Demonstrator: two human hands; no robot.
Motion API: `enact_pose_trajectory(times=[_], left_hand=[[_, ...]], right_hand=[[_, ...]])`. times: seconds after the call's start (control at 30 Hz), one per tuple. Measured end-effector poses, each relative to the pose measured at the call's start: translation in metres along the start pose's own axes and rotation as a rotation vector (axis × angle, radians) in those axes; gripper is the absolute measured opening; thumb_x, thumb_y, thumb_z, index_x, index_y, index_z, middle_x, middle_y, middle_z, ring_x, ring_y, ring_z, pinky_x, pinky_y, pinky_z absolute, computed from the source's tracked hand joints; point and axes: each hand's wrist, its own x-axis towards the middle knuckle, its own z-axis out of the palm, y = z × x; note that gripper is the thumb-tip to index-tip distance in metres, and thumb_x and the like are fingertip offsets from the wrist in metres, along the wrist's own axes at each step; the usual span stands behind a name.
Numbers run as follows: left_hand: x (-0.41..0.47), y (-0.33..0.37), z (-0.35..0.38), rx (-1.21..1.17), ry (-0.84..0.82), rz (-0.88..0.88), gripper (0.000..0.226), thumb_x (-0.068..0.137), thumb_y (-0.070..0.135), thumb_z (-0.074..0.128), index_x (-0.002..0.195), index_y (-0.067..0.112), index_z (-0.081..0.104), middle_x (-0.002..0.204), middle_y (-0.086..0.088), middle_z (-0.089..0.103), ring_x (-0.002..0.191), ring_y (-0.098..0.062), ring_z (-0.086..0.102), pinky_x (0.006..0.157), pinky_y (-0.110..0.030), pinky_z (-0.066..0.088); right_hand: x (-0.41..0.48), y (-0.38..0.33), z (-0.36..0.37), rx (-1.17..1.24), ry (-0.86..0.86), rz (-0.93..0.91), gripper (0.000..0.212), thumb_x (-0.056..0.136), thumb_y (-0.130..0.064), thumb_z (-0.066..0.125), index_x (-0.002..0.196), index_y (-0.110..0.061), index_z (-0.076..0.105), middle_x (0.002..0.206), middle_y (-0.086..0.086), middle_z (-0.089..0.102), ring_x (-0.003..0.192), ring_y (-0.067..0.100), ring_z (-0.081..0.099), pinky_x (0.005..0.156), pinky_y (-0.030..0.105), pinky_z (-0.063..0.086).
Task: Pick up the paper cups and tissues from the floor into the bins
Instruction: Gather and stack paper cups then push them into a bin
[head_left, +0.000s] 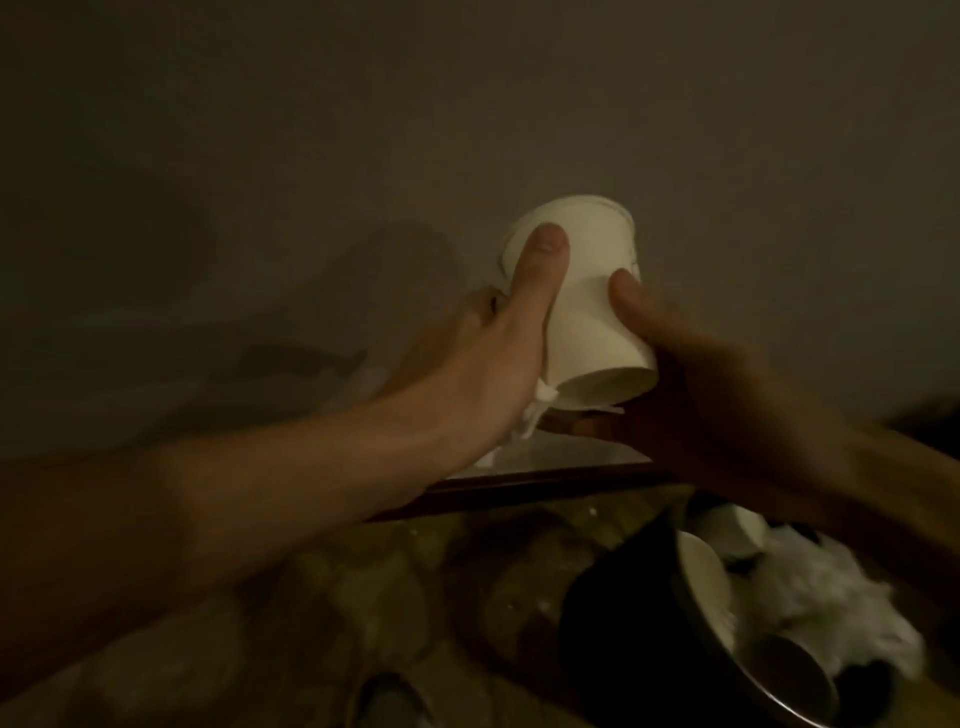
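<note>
Both hands hold a white paper cup (592, 306) in mid-air in front of a plain wall, its base turned toward me and its rim pointing away. My left hand (483, 358) grips it from the left, thumb lying across the cup's side. A scrap of white tissue (693, 415) hangs below that palm. My right hand (691, 374) grips the cup from the right, thumb pressed on its wall. A dark bin (691, 629) sits at the lower right, holding paper cups (704, 577) and crumpled tissues (826, 587).
The room is dim. A dark skirting strip (519, 488) runs along the foot of the wall. The patterned stone floor (363, 597) spreads below my left forearm, with a round dark object (389, 696) at the bottom edge.
</note>
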Motion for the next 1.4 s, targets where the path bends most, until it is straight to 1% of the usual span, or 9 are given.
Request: enact_pose_trajectory(times=[0.27,0.43,0.57,0.67,0.8,0.93,1.07,1.23,1.4], left_hand=[[0.041,-0.017,0.21,-0.094,-0.424,0.015,0.087,0.074,0.088,0.018,0.117,0.025,0.06,0.105,-0.001,0.07,0.097,-0.016,0.068,0.091,-0.044,0.055],[0.025,-0.071,0.286,-0.072,-0.48,0.082,0.072,0.082,0.073,0.022,0.145,0.039,0.025,0.136,0.007,0.049,0.103,0.005,0.057,0.08,-0.015,0.051],[0.024,-0.101,0.3,0.311,-0.551,0.222,0.052,0.104,0.047,0.027,0.153,0.037,0.015,0.158,-0.006,0.026,0.14,-0.023,0.035,0.103,-0.03,0.04],[0.027,-0.106,0.296,0.35,-0.511,0.296,0.039,0.101,0.049,0.029,0.133,0.03,0.043,0.136,-0.001,0.043,0.123,-0.021,0.047,0.094,-0.032,0.044],[0.032,-0.111,0.279,0.709,-0.502,0.516,0.045,0.099,0.047,0.024,0.118,0.024,0.058,0.12,0.001,0.046,0.106,-0.014,0.043,0.084,-0.027,0.04],[0.029,-0.113,0.273,0.608,-0.408,0.536,0.04,0.103,0.041,0.038,0.136,0.021,0.049,0.127,0.0,0.046,0.103,-0.009,0.049,0.076,-0.017,0.04],[0.034,-0.105,0.265,0.405,-0.366,0.397,0.035,0.097,0.038,0.057,0.13,0.026,0.056,0.119,0.008,0.047,0.102,-0.006,0.053,0.072,-0.007,0.042],[0.052,-0.084,0.245,0.346,-0.406,0.218,0.044,0.093,0.055,0.056,0.13,0.031,0.055,0.11,0.015,0.055,0.103,-0.007,0.056,0.081,-0.026,0.048],[0.053,-0.04,0.2,0.497,-0.413,0.349,0.022,0.095,0.043,0.059,0.076,0.033,0.062,0.076,0.014,0.063,0.072,-0.001,0.06,0.061,-0.024,0.045]], right_hand=[[-0.113,0.071,-0.158,-0.004,0.408,0.155,0.078,0.064,-0.074,0.072,0.131,-0.038,0.051,0.117,-0.003,0.071,0.109,0.024,0.068,0.081,0.032,0.058],[-0.155,0.12,-0.181,-0.275,0.589,0.19,0.063,0.075,-0.077,0.056,0.128,-0.071,0.022,0.105,-0.056,0.042,0.097,-0.024,0.055,0.071,0.008,0.051],[-0.167,0.148,-0.185,-0.422,0.577,0.273,0.06,0.081,-0.059,0.047,0.134,-0.056,0.02,0.125,-0.028,0.048,0.1,-0.014,0.06,0.078,0.015,0.055],[-0.171,0.156,-0.191,-0.698,0.558,0.374,0.079,0.076,-0.069,0.039,0.145,-0.034,0.026,0.137,-0.007,0.052,0.118,0.01,0.057,0.097,0.042,0.052],[-0.169,0.165,-0.192,-1.043,0.49,0.419,0.098,0.072,-0.078,0.028,0.15,-0.018,0.032,0.154,0.0,0.033,0.14,0.014,0.027,0.116,0.035,0.027],[-0.155,0.167,-0.194,-1.1,0.412,0.514,0.095,0.075,-0.078,0.028,0.151,-0.021,0.031,0.157,0.004,0.03,0.145,0.02,0.021,0.115,0.04,0.024],[-0.14,0.161,-0.198,-1.112,0.423,0.468,0.078,0.082,-0.072,0.04,0.141,-0.021,0.046,0.141,0.007,0.046,0.133,0.023,0.038,0.096,0.031,0.031],[-0.134,0.138,-0.195,-1.067,0.635,0.288,0.057,0.093,-0.055,0.044,0.139,-0.023,0.045,0.136,0.003,0.05,0.116,0.017,0.049,0.088,0.032,0.042],[-0.119,0.092,-0.161,-1.024,0.702,-0.036,0.027,0.092,-0.038,0.045,0.106,-0.02,0.06,0.101,-0.006,0.059,0.084,0.001,0.053,0.068,0.018,0.041]])
